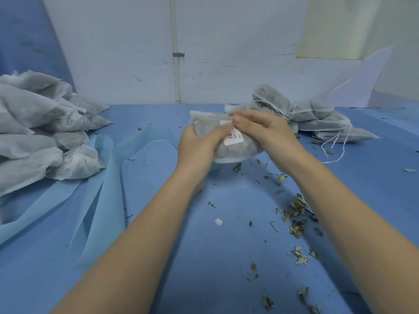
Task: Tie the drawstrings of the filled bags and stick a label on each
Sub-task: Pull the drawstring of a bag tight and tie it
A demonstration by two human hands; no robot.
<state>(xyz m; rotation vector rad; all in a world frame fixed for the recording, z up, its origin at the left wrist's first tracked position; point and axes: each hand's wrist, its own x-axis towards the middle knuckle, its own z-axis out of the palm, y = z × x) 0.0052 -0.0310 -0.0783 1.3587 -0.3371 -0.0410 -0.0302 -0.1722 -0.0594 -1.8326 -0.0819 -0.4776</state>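
The bag (223, 141) sits just above the blue table (204, 245), held between both hands at the middle of the far side. It is a soft, thin white fabric pouch, plump with dried leaves, so it probably weighs little and gives under the fingers; the firmest hold looks to be round its filled body, not the flimsy flat top edge. A white paper label (233, 138) with a barcode lies on its front. The left hand (199, 143) curls round the bag's left side, thumb laid across the front near the label. The right hand (265, 130) rests over the bag's right side, fingertips pinching at the top edge. Left of the bag lies a heap of bags (43, 132); right of it, a pile with loose strings (313, 118). Leaf crumbs (294, 214) dot the table nearer than the bag.
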